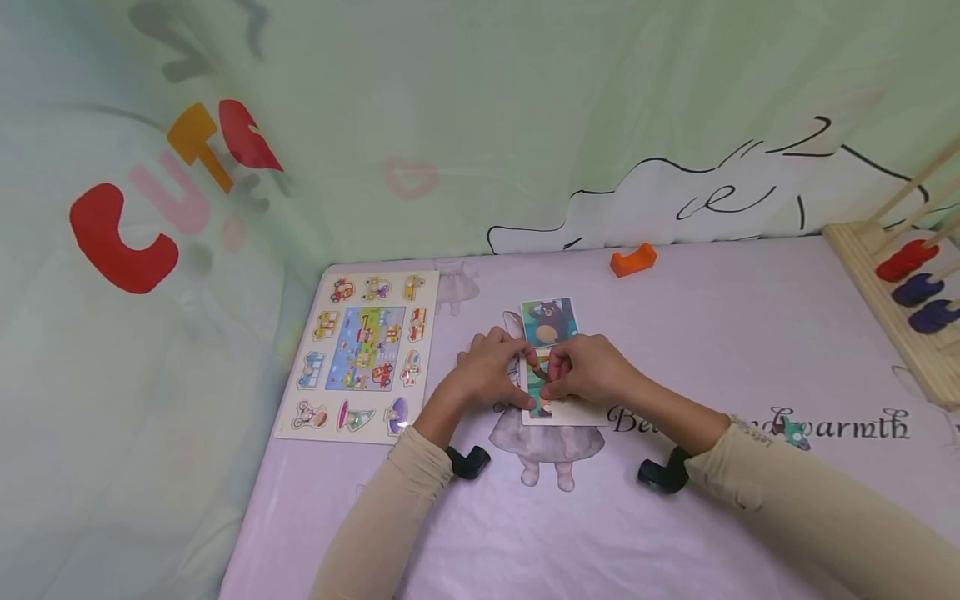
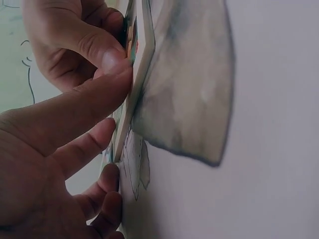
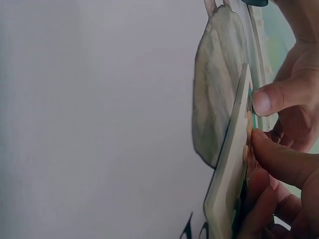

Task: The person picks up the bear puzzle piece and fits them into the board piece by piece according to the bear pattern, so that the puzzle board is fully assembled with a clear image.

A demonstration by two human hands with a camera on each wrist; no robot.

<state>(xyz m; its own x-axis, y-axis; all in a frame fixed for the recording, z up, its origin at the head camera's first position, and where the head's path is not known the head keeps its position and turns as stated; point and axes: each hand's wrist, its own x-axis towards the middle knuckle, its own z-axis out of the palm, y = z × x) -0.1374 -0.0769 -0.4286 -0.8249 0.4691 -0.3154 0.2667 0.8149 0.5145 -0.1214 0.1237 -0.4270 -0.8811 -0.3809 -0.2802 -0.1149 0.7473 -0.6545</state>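
Note:
A small pale wooden puzzle board (image 1: 570, 414) with colourful picture pieces lies on the table under both hands. My left hand (image 1: 491, 368) spans its left side. In the left wrist view the left thumb (image 2: 94, 102) lies nearly straight against the board (image 2: 142, 69), while other fingertips rest near its edge. Over the board's middle, my right hand (image 1: 592, 369) pinches a puzzle piece (image 3: 248, 124) low against the face; fingers hide most of it. A picture card with a dark bear (image 1: 551, 323) lies just beyond the board.
Left of the hands lies a larger vehicle puzzle board (image 1: 431, 333). An orange block (image 1: 633, 260) sits near the curtain, and a wooden bead frame (image 1: 892, 308) stands at right. Black curved objects (image 1: 468, 462) lie near both forearms, one partly under the right sleeve.

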